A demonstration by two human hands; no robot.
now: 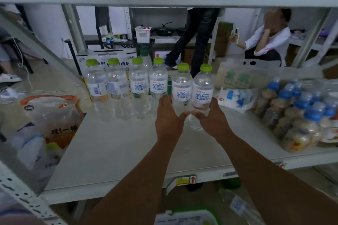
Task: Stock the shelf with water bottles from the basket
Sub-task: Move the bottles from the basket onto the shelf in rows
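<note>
Several clear water bottles with green caps stand in a row on the grey shelf (113, 151). My left hand (169, 117) grips the lower part of one bottle (182, 87). My right hand (213, 118) grips the bottle (203, 91) beside it, at the right end of the row. Both bottles are upright, close together, with my thumbs nearly touching in front of them. The other bottles (139, 86) stand to the left. The basket (188, 217), green-rimmed, shows at the bottom edge below the shelf.
A pack of blue-capped jars (300, 115) fills the shelf's right side, with a white packet (236, 97) behind. A bag with an orange handle (53, 113) stands at the left. A carton (108, 58) sits behind the row. Two people are beyond the shelf.
</note>
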